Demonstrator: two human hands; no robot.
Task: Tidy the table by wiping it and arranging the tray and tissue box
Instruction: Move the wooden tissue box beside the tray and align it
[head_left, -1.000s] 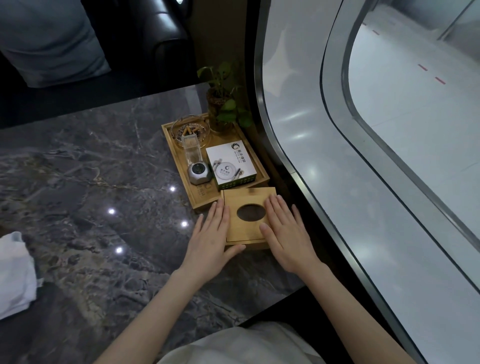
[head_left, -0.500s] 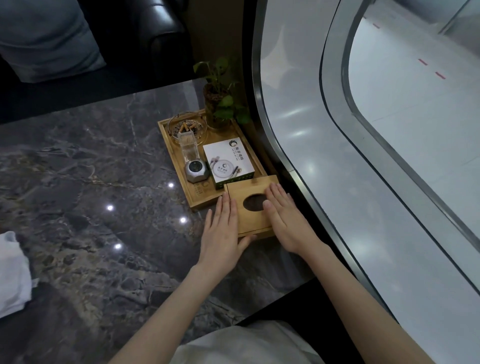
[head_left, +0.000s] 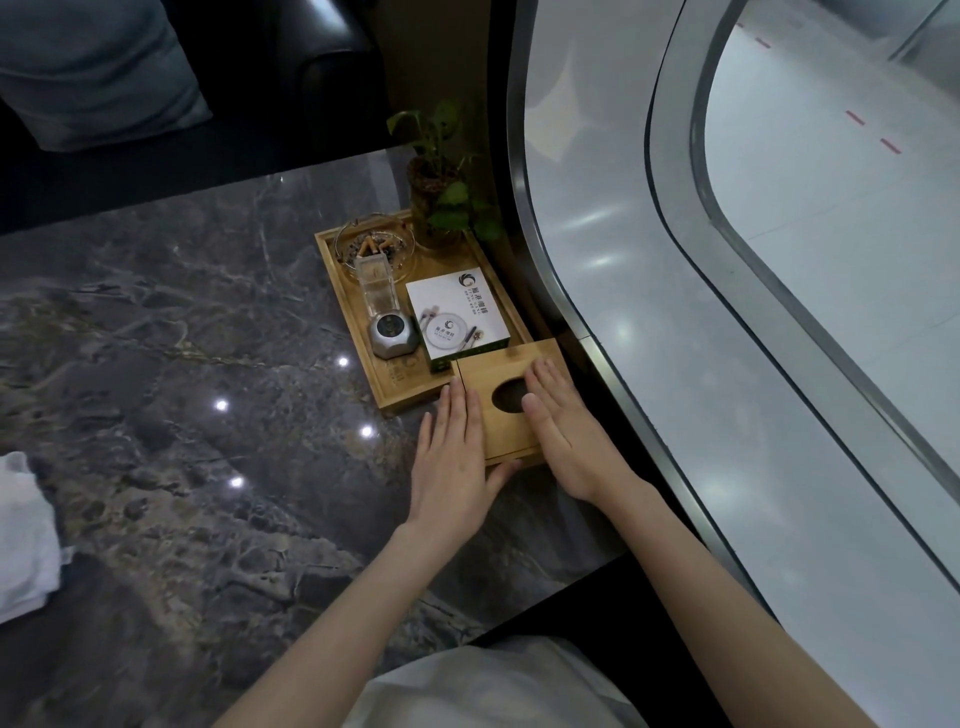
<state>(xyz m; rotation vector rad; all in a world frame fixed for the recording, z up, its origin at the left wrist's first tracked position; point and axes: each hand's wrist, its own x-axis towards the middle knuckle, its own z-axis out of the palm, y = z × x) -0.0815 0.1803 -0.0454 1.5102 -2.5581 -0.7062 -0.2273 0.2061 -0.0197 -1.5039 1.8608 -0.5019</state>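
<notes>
A wooden tissue box (head_left: 501, 369) with an oval hole in its lid sits on the dark marble table (head_left: 182, 364), touching the near end of the wooden tray (head_left: 405, 387). My left hand (head_left: 454, 462) lies flat against the box's left side, thumb along its near edge. My right hand (head_left: 563, 428) rests flat on the lid's right half, fingers straight. The tray holds a glass ashtray (head_left: 374, 247), a clear holder, a silver hexagonal gadget (head_left: 393, 335) and a white printed box (head_left: 457, 317).
A small potted plant (head_left: 441, 197) stands at the tray's far right corner. A white cloth (head_left: 26, 535) lies at the table's left edge. A curved glass wall with a metal rail (head_left: 597, 332) runs along the right. Dark seats stand beyond the table.
Both hands have pushed the tissue box away from me until it meets the tray's near end. My left hand has slid from the lid to the box's left side.
</notes>
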